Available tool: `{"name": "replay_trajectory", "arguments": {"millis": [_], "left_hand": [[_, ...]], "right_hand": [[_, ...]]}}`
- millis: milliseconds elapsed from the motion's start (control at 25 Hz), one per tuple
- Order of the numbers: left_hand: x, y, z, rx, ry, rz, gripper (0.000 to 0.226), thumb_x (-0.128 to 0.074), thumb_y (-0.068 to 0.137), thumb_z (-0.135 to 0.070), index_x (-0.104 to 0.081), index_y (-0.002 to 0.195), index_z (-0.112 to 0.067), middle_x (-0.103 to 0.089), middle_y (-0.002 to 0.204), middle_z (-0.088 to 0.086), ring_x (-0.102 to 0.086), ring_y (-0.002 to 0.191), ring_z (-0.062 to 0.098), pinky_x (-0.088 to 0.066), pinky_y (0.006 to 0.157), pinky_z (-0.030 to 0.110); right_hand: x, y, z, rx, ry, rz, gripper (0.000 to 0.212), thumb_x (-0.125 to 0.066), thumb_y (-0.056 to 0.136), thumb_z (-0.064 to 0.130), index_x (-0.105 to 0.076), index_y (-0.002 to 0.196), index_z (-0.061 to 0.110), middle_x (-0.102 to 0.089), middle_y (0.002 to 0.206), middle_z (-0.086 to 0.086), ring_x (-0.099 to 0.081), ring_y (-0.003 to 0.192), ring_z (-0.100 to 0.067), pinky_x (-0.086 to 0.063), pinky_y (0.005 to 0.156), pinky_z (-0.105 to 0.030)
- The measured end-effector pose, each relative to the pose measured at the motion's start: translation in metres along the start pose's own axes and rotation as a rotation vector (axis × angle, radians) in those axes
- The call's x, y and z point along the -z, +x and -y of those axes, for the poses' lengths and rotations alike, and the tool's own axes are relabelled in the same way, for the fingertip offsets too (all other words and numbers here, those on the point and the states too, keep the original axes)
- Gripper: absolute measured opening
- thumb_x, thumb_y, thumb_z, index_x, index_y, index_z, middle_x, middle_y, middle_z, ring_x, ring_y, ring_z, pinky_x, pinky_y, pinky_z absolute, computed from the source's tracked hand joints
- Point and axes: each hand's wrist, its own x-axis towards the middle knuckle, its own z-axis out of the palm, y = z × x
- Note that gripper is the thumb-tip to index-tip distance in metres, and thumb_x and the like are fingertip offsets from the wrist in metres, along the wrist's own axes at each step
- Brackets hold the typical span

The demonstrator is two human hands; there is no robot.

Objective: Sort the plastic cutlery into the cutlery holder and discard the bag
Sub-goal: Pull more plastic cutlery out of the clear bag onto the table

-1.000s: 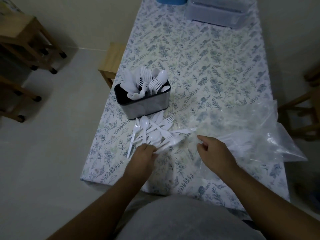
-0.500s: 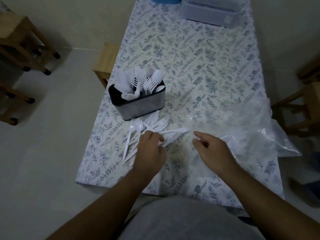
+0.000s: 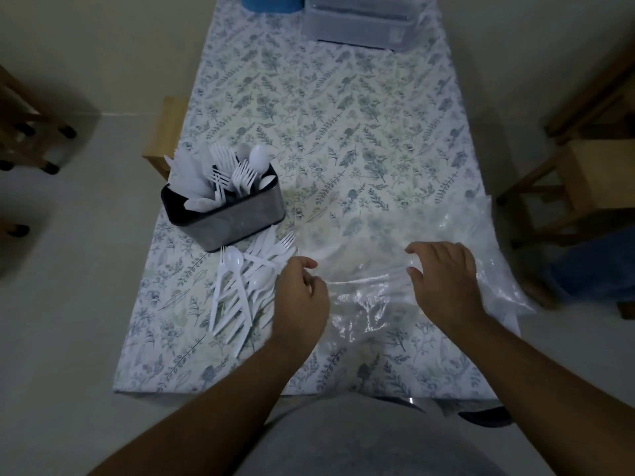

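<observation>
A clear plastic bag (image 3: pixel 429 235) lies crumpled on the table's near right, with a few white pieces faintly visible inside. My left hand (image 3: pixel 302 297) curls on the bag's left edge, and my right hand (image 3: pixel 443 276) pinches the film farther right. The film is creased taut between them. A loose pile of white plastic forks, spoons and knives (image 3: pixel 244 283) lies just left of my left hand. Behind the pile stands the dark rectangular cutlery holder (image 3: pixel 237 218), with forks, spoons and knives standing upright in it.
The table has a floral cloth (image 3: pixel 343 115). At its far end stand a translucent lidded box (image 3: pixel 360 25) and a blue container (image 3: pixel 271 3). Wooden stools stand on the left (image 3: pixel 165 132) and right (image 3: pixel 594 176) of the table, and wooden furniture on castors at far left (image 3: pixel 31 132).
My left hand has left the cutlery pile and moved right to the bag's edge. My right hand has shifted right across the bag. The pile now lies uncovered.
</observation>
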Motion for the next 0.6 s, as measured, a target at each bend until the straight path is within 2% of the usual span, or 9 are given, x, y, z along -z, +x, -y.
{"name": "replay_trajectory", "arguments": {"millis": [80, 120, 200, 280, 400, 480, 600], "left_hand": [[0.0, 0.0, 0.01, -0.193, 0.341, -0.032, 0.038, -0.059, 0.09, -0.01, -0.056, 0.125, -0.022, -0.048, 0.127, 0.002, -0.042, 0.119, 0.017, -0.038, 0.098, 0.03], [-0.001, 0.0, 0.013, -0.263, 0.416, 0.024, 0.044, -0.057, 0.092, -0.009, -0.054, 0.135, -0.02, -0.042, 0.143, 0.005, -0.034, 0.134, 0.019, -0.033, 0.109, 0.032], [-0.005, -0.002, 0.015, -0.312, 0.457, 0.164, 0.051, -0.047, 0.098, -0.007, -0.043, 0.148, -0.018, -0.03, 0.159, 0.003, -0.021, 0.148, 0.019, -0.024, 0.121, 0.038], [-0.007, -0.006, 0.019, -0.273, 0.426, 0.26, 0.053, -0.04, 0.103, -0.01, -0.032, 0.155, -0.02, -0.022, 0.164, -0.001, -0.013, 0.152, 0.016, -0.019, 0.124, 0.038], [-0.011, -0.01, 0.021, -0.225, 0.36, 0.329, 0.056, -0.038, 0.105, -0.016, -0.023, 0.157, -0.026, -0.018, 0.165, -0.005, -0.01, 0.152, 0.01, -0.016, 0.123, 0.029], [-0.013, -0.013, 0.021, -0.183, 0.324, 0.333, 0.055, -0.041, 0.104, -0.017, -0.025, 0.157, -0.026, -0.018, 0.166, -0.004, -0.012, 0.152, 0.01, -0.017, 0.121, 0.026], [-0.013, -0.013, 0.022, -0.08, 0.211, 0.256, 0.056, -0.054, 0.099, -0.01, -0.04, 0.151, -0.026, -0.024, 0.161, 0.0, -0.026, 0.148, 0.012, -0.035, 0.118, 0.034]], "right_hand": [[0.0, 0.0, -0.002, 0.036, 0.023, -0.038, 0.022, -0.075, 0.087, 0.016, -0.068, 0.107, 0.022, -0.071, 0.102, 0.001, -0.061, 0.104, -0.028, -0.03, 0.104, -0.038], [0.003, -0.001, -0.002, 0.055, 0.027, -0.059, 0.019, -0.075, 0.087, 0.016, -0.07, 0.104, 0.023, -0.072, 0.099, 0.002, -0.062, 0.102, -0.028, -0.031, 0.102, -0.038], [0.016, 0.0, 0.001, 0.102, 0.039, -0.117, 0.017, -0.074, 0.089, 0.016, -0.075, 0.103, 0.025, -0.075, 0.098, 0.003, -0.064, 0.099, -0.027, -0.035, 0.098, -0.042], [0.039, 0.0, 0.008, 0.148, 0.045, -0.202, 0.018, -0.073, 0.09, 0.018, -0.078, 0.104, 0.027, -0.077, 0.098, 0.004, -0.064, 0.095, -0.027, -0.038, 0.086, -0.044], [0.062, -0.005, 0.025, 0.232, 0.033, -0.283, 0.022, -0.07, 0.089, 0.02, -0.08, 0.106, 0.03, -0.076, 0.097, 0.008, -0.061, 0.087, -0.028, -0.037, 0.074, -0.042], [0.062, -0.009, 0.032, 0.261, 0.043, -0.268, 0.021, -0.068, 0.089, 0.023, -0.08, 0.106, 0.03, -0.076, 0.095, 0.009, -0.059, 0.086, -0.027, -0.037, 0.072, -0.042], [0.061, -0.011, 0.035, 0.271, 0.063, -0.28, 0.02, -0.07, 0.09, 0.023, -0.079, 0.107, 0.03, -0.075, 0.095, 0.009, -0.058, 0.087, -0.026, -0.036, 0.073, -0.04]]}}
